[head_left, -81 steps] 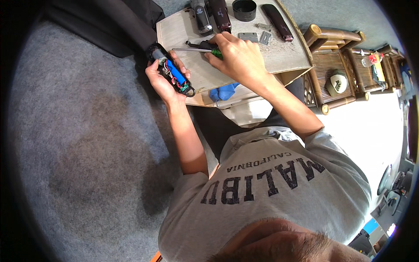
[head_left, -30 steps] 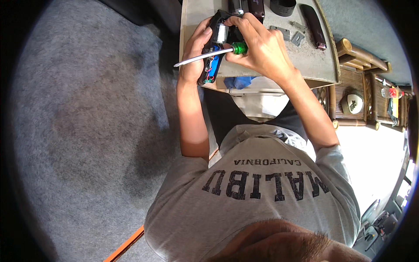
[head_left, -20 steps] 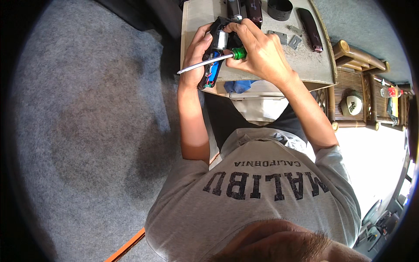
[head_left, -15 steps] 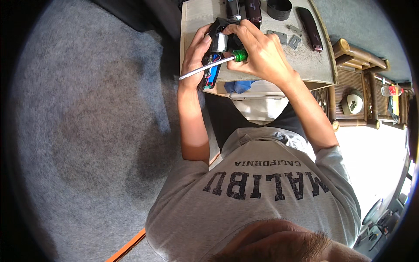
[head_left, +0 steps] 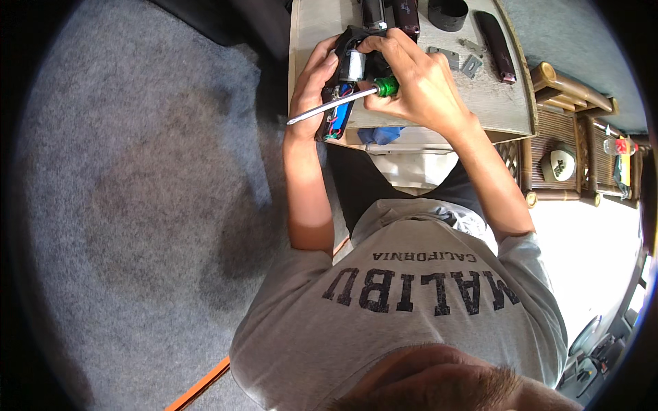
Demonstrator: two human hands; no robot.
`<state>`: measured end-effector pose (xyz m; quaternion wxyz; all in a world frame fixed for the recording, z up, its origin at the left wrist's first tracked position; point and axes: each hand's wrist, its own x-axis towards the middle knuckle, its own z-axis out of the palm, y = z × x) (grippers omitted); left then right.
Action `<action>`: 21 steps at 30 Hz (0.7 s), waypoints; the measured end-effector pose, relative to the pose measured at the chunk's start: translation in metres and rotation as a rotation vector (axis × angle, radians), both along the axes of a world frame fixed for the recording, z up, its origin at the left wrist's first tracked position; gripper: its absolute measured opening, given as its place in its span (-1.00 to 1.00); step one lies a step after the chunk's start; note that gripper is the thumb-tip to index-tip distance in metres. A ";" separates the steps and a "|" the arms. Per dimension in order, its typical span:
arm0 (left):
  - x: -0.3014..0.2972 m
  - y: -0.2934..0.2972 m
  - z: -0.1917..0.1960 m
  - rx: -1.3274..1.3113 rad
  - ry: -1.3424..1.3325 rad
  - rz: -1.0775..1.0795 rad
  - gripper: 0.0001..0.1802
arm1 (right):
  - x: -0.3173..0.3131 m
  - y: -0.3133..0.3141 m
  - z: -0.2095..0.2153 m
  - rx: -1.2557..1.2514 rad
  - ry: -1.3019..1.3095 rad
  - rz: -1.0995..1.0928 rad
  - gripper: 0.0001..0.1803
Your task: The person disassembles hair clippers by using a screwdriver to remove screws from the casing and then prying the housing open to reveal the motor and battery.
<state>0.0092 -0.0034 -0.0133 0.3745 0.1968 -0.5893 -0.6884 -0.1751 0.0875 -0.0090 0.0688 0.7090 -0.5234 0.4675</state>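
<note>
An opened black hair clipper (head_left: 338, 119) is held over the near left part of the table, its inside facing up. Its silver cylindrical motor (head_left: 356, 66), blue battery and thin coloured wires are exposed. My left hand (head_left: 314, 89) is closed around the left side of the housing. In my right hand (head_left: 426, 81) a screwdriver (head_left: 332, 107) with a green handle is tucked against the palm. Its metal shaft points left across the clipper, above the wires. The thumb and index finger of that hand work at the clipper's upper end, where the fingertips partly hide the contact.
On the wooden table (head_left: 507, 116) lie a dark clipper cover (head_left: 495, 48), small metal plates (head_left: 471, 66), a black ring-shaped part (head_left: 447, 15) and two more dark clipper bodies (head_left: 407, 17). Blue cloth (head_left: 380, 135) sits under the table edge. Bamboo furniture (head_left: 558, 164) stands right, with a cap (head_left: 562, 165).
The whole view has shifted slightly, so everything appears a little farther right. Both hands keep nearly the same grip on the clipper and screwdriver.
</note>
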 end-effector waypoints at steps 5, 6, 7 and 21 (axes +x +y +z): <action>-0.001 -0.002 0.000 -0.033 -0.039 0.003 -0.46 | 0.001 -0.001 -0.005 -0.019 0.003 -0.027 -0.37; -0.002 -0.002 0.001 -0.024 -0.034 0.000 -0.46 | 0.000 -0.003 -0.005 -0.035 0.013 -0.037 -0.37; -0.002 -0.001 0.001 -0.013 -0.028 -0.003 -0.46 | 0.001 -0.003 -0.005 -0.036 0.003 -0.033 -0.39; 0.000 0.000 0.000 0.056 0.021 0.027 -0.49 | 0.003 0.003 0.002 0.009 -0.012 -0.010 -0.43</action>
